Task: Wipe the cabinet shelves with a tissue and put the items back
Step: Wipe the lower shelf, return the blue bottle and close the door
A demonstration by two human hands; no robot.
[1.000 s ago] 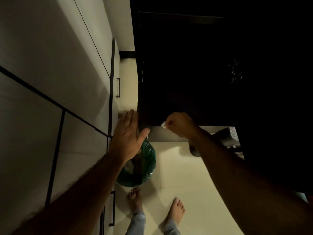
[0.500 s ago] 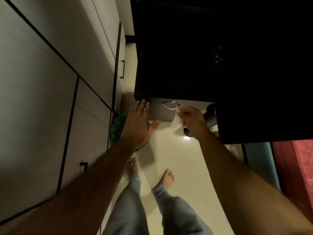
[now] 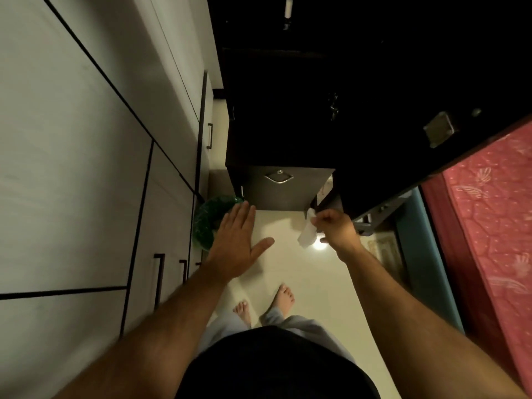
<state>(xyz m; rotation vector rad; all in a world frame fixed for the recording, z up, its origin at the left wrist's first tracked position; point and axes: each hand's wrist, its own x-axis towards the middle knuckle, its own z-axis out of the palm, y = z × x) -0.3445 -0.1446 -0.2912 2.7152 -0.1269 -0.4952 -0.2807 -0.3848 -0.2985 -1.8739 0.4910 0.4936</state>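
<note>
The right hand pinches a white tissue near the dark cabinet. The left hand is spread flat, holding nothing.

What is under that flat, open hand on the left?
Below the left hand lies pale floor, and at its fingertips a green-lined bin. The hand covers part of the bin, so its contents cannot be seen.

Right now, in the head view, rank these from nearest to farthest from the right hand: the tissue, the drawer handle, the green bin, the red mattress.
1. Tissue: pinched in the right hand itself, hanging down on its left side.
2. Drawer handle: up and to the left, on the dark cabinet front.
3. Green bin: far left, beyond the open left hand.
4. Red mattress: far right edge.
</note>
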